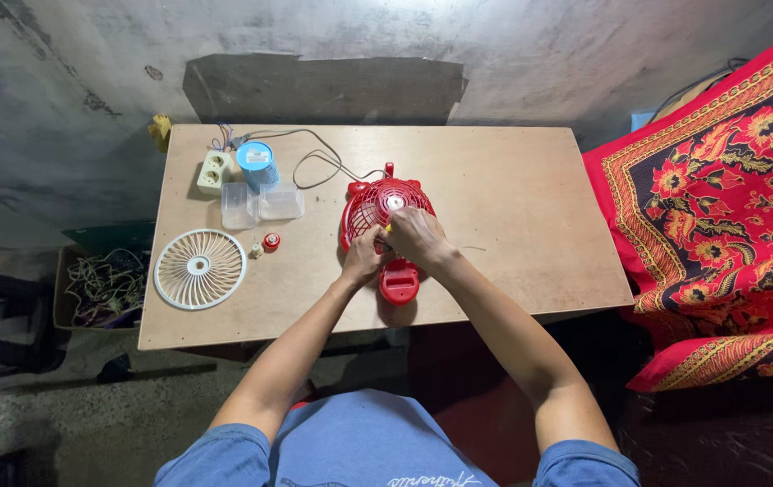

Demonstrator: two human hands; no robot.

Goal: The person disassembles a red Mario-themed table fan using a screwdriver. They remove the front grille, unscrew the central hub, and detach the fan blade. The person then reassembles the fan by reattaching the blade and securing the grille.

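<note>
- Fingers of both hands, left (364, 259) and right (416, 236), grip the red fan (385, 236) at frame centre.
- White grille (200, 269) lies left on the surface (513, 207).

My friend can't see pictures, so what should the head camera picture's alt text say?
A person's left hand and right hand both rest on a small red desk fan lying on a wooden table. To the left lie a white fan grille, a small red cap, clear plastic containers, a blue can and a white power strip.

wooden table (513, 216) | on it: red fan (385, 225), white grille (199, 268), socket strip (214, 171), blue can (257, 164), clear boxes (260, 204)
</note>
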